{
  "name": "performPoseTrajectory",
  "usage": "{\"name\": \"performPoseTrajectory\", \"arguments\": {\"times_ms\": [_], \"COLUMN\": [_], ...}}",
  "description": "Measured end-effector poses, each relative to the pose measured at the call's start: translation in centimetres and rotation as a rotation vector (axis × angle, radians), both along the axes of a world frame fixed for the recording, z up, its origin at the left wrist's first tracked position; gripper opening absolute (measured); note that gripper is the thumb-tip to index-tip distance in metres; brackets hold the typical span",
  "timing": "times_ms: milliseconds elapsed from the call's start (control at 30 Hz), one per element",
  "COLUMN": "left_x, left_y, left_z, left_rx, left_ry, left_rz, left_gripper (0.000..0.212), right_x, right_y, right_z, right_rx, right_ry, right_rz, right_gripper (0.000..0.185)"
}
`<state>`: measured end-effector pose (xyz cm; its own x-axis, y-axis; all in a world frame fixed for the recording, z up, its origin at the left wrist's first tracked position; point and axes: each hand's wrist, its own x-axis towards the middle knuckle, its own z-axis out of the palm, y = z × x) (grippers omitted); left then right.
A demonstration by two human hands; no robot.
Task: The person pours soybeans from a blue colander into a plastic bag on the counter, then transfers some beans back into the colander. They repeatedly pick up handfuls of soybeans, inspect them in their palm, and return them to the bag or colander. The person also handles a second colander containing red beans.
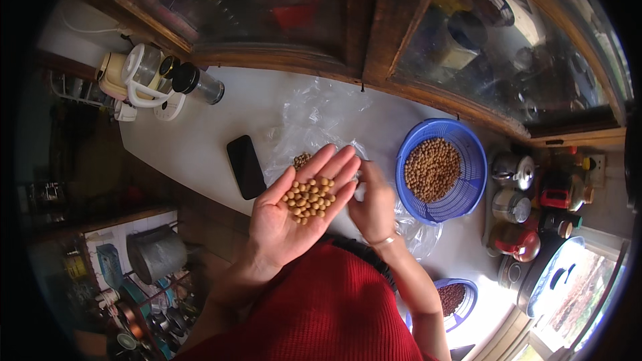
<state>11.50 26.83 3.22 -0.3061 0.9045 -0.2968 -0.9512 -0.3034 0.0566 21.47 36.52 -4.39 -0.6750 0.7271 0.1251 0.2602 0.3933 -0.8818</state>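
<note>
My left hand [273, 228] is palm up, fingers stretched out, with a handful of round tan dried beans [310, 200] resting in it. Beside its fingertips, on the right, is my right hand [376, 208], blurred and with curled fingers; whether anything is between them I cannot tell. Behind the left thumb, more beans [302, 160] lie on a crinkled clear plastic bag [321, 105], partly hidden by the hand. A blue plastic basket [471, 180] to the right of my right hand holds many tan beans [432, 170].
A black smartphone [246, 166] lies on the white table [200, 125]. At the back left stand a blender jug [145, 67] and a dark-lidded jar [198, 84]. Jars and a metal pot [512, 170] line the right side. A second basket [471, 298] contains dark red beans [451, 298]. Glass-fronted wooden cabinets [281, 62] edge the back.
</note>
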Motion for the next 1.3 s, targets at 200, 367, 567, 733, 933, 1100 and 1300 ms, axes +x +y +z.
{"name": "performPoseTrajectory", "arguments": {"times_ms": [200,367,567,733,933,1100,1300], "left_x": [1.6,3.9,4.7,5.0,4.9,5.3,6.3], "left_y": [1.4,3.5,4.6,4.9,5.0,5.2,4.6], "left_z": [-0.7,-0.7,-0.9,-0.5,-0.2,-0.3,-0.4], "left_rx": [0.115,0.206,0.214,0.179,0.162,0.168,0.026], "left_ry": [0.052,0.039,0.09,0.029,-0.033,-0.005,0.078], "left_rz": [-0.141,-0.276,-0.325,-0.287,-0.325,-0.342,-0.414], "left_gripper": [0.056,0.058,0.055,0.054,0.054,0.055,0.047], "right_x": [5.8,6.8,6.9,7.3,8.2,8.4,8.1], "right_y": [0.8,-0.7,-1.4,-1.5,-1.3,-1.6,-0.9], "right_z": [7.2,9.0,8.6,8.5,8.1,8.4,9.1], "right_rx": [0.118,0.181,0.314,0.463,0.584,0.453,0.298], "right_ry": [-0.003,-0.077,-0.06,-0.068,0.031,0.022,-0.04], "right_rz": [-0.141,-0.112,-0.034,0.048,0.189,0.119,-0.013], "right_gripper": [0.027,0.047,0.04,0.048,0.052,0.044,0.032]}}
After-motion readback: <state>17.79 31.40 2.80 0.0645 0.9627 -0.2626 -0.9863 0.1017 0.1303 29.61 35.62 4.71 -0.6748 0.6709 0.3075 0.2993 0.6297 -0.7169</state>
